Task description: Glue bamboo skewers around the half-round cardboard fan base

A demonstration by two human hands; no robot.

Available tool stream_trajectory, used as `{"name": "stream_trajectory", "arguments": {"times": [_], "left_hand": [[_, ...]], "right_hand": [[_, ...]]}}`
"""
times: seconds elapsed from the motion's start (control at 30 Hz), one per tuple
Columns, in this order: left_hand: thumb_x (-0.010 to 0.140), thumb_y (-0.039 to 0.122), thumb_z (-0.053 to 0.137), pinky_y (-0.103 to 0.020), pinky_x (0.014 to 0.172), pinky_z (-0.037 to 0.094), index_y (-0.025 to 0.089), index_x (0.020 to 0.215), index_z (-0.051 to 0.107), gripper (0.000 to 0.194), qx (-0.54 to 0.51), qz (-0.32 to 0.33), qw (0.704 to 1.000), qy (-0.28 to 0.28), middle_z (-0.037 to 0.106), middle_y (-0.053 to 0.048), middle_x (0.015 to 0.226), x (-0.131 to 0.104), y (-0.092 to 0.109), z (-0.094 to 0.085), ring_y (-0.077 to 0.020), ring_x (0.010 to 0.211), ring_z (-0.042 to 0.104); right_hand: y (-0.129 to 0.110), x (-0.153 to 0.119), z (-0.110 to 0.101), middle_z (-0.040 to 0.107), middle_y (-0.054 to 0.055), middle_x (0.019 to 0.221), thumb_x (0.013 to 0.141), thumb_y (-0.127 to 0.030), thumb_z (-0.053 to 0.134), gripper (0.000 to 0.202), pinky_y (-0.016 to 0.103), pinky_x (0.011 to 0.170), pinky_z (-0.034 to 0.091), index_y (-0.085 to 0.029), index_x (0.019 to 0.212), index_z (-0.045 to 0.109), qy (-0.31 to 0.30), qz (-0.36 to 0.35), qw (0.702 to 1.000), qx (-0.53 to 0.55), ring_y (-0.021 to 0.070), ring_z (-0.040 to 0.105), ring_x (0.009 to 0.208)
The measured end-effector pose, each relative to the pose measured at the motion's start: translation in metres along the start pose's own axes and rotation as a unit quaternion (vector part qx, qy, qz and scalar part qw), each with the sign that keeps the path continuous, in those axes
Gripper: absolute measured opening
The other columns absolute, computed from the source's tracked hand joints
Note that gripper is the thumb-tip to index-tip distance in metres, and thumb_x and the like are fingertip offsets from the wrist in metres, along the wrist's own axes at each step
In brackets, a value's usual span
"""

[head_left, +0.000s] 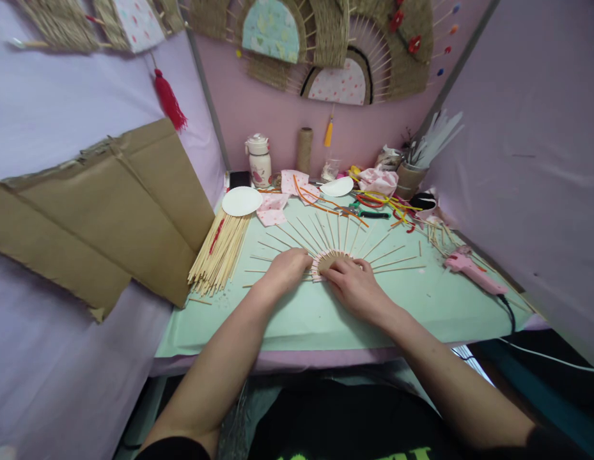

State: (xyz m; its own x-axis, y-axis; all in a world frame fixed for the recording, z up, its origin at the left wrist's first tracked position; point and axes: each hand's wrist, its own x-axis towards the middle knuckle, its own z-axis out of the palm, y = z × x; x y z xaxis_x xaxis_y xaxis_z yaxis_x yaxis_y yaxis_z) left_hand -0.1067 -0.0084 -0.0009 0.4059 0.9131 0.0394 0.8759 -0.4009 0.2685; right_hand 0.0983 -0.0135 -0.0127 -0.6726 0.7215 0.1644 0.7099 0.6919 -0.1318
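Observation:
A brown cardboard half-disc point(331, 258) with a pink patterned edge lies on the pale green table, and thin wooden sticks point(347, 233) fan out from it. My left hand point(288, 267) is at its left edge, fingers bent together over the stick ends; what they pinch is too small to make out. Across the lower right part of the half-disc rests my right hand point(351, 284), its fingers curled down on the cardboard and stick ends. The fingertips of both hands are partly hidden.
Left of my hands lies a stick bundle point(222, 252) under a white disc point(242, 200), beside large cardboard point(109, 211). A pink glue gun point(476, 271) with a cord is at right. Behind are pliers point(373, 214), a bottle point(259, 163), twine point(304, 150) and a cup point(410, 179).

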Motion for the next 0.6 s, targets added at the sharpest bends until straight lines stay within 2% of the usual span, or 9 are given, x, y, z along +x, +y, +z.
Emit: {"name": "stream_trajectory", "arguments": {"times": [0.6], "left_hand": [[0.084, 0.014, 0.044, -0.031, 0.072, 0.041, 0.017, 0.074, 0.066, 0.025, 0.0, -0.003, 1.0, -0.003, 0.064, -0.007, 0.083, 0.0, 0.0003, -0.0004, -0.0221, 0.084, 0.057]], "right_hand": [[-0.0001, 0.0003, -0.0008, 0.067, 0.007, 0.105, 0.097, -0.016, 0.049, 0.026, 0.043, 0.098, 0.026, -0.025, 0.114, 0.068, -0.009, 0.004, 1.0, 0.003, 0.0234, 0.056, 0.106]]}}
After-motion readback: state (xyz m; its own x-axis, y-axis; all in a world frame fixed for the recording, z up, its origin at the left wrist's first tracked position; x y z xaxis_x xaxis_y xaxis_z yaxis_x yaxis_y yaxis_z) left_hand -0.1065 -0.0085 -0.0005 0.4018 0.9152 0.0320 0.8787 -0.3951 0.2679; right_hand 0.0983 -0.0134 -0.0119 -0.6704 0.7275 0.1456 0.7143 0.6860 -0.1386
